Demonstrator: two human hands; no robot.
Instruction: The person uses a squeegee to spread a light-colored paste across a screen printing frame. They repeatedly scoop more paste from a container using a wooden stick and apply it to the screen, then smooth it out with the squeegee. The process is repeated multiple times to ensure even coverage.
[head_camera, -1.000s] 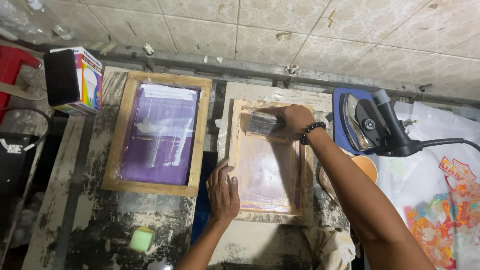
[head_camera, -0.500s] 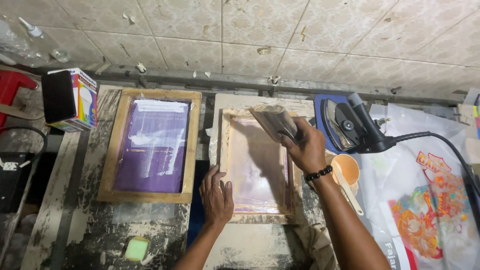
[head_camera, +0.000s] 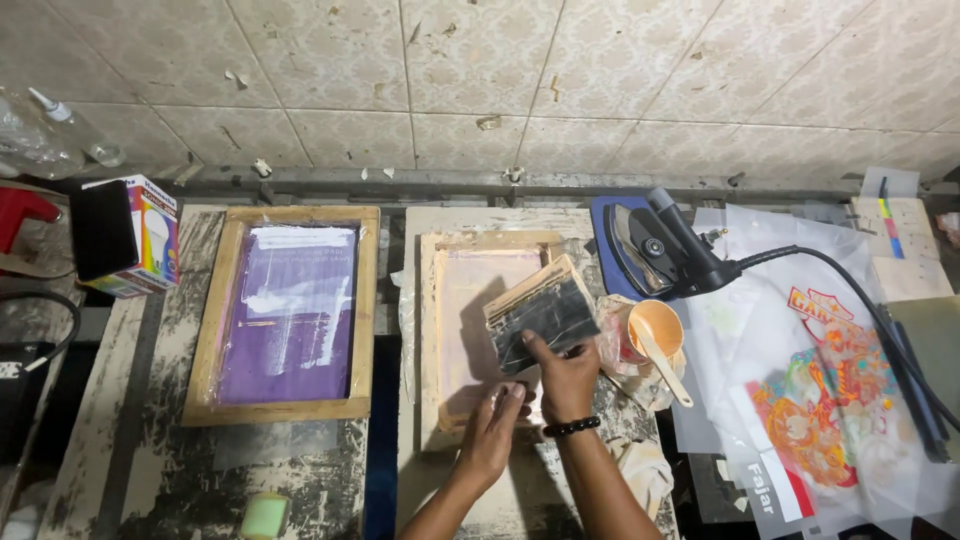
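Note:
My right hand (head_camera: 567, 377) grips a squeegee (head_camera: 540, 312) with a wooden back and a dark, ink-smeared blade, held tilted above the right side of a small wooden screen frame (head_camera: 430, 340). The frame's mesh looks pale pink. My left hand (head_camera: 493, 428) lies flat on the near part of that frame, its fingertips close to my right hand and the squeegee's lower edge. A black bead bracelet is on my right wrist.
A larger wooden frame with purple mesh (head_camera: 205, 330) lies to the left. On the right are an iron (head_camera: 660, 245) on a blue pad, an orange cup with a spatula (head_camera: 655, 328) and a printed transfer sheet (head_camera: 820, 400). Also in view are a bulb box (head_camera: 125, 235) and a green sponge (head_camera: 265, 515).
My right hand has brought the squeegee from the far end of the small frame toward me and lifted it off the mesh. My left hand slid from the frame's left side to its near edge.

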